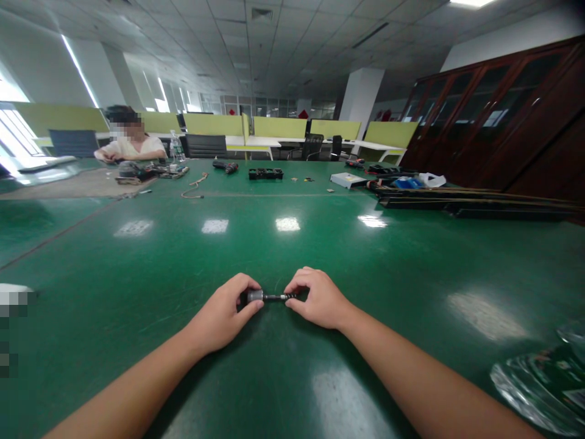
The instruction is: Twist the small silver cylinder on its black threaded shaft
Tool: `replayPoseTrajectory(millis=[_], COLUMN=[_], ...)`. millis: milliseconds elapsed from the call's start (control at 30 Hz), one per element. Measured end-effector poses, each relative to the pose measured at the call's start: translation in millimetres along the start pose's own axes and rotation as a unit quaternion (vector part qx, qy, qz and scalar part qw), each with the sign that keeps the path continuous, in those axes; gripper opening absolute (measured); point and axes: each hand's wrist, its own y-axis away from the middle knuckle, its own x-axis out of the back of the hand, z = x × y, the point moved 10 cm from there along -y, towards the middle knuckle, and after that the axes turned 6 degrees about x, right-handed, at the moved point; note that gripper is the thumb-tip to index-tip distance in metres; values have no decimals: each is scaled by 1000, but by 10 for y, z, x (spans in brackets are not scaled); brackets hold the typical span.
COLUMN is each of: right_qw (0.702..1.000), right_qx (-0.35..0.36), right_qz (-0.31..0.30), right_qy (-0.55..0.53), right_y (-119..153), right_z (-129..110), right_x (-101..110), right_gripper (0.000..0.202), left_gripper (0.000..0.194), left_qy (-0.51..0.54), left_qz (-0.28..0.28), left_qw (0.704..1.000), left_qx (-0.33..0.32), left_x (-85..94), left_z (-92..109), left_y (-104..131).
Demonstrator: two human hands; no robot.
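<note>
Low over the green table, a slim metal shaft (273,297) runs level between my two hands. At its left end is a grey cylinder (255,296), like a small motor body, and my left hand (223,314) is closed around it with thumb and fingers. The right end of the shaft carries a dark spiral section (290,296), which my right hand (322,299) pinches between thumb and fingertips. Its exact kind is too small to tell. Whether the piece touches the table cannot be made out.
Near the right edge lies a clear plastic bottle (539,384). Across the green table (247,244) are a power drill (225,166), a black slotted part (265,174), a grey metal box (348,180) and long dark bars (425,200). Another person (137,146) sits at the far left.
</note>
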Motion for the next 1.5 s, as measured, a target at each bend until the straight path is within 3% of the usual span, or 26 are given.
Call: replayPoseTrajectory(millis=[200,500,867,1500], right_qw=[995,994,993,994], right_qx=[23,75,91,93], right_qz=[-10,-33,-57,-55], right_qy=[-97,-66,-49,-32], right_y=[10,33,42,51], right_z=[-146,-261,-305,-317], right_x=[-94,-137,-197,-187], right_gripper=[31,19,10,15], left_gripper=[17,18,18,11], left_qy=[22,39,46,52], left_qz=[-17,-29,-39,-31], left_qw=[998,997,997,998], left_qx=[-53,-52,-44,-28], left_x=[-45,-57,-61,-47], left_z=[69,52,82,65], left_y=[28,18,30,9])
